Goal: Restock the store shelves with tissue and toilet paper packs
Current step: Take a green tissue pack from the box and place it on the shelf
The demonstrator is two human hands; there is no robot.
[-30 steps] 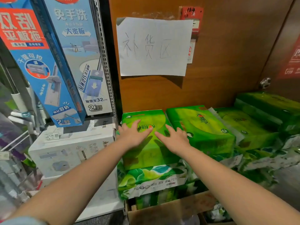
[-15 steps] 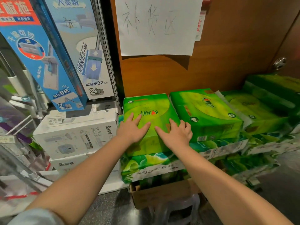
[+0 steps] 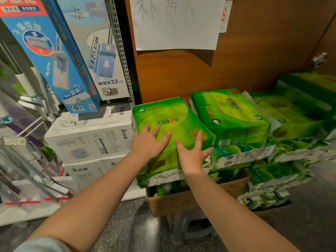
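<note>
tissue pack: bright green, yellow-green swirl, red heart logo
mop boxes: blue, red band
cartons: white, grey print
wall panel: brown wood
paper sign: white

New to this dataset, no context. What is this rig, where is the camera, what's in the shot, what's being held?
No machine here: a person works with bare hands, and the one camera sits on their head, looking forward and down, so both forearms reach in from the bottom. The left hand and right hand lie flat, fingers straight, on the nearest green tissue pack; neither is curled round it. That pack tops a stack of similar green packs above a cardboard box. A second green pack sits beside it, on the right. Left of the stack are white boxes and a blue mop box. A handwritten paper sign hangs on the wooden panel behind.
</note>
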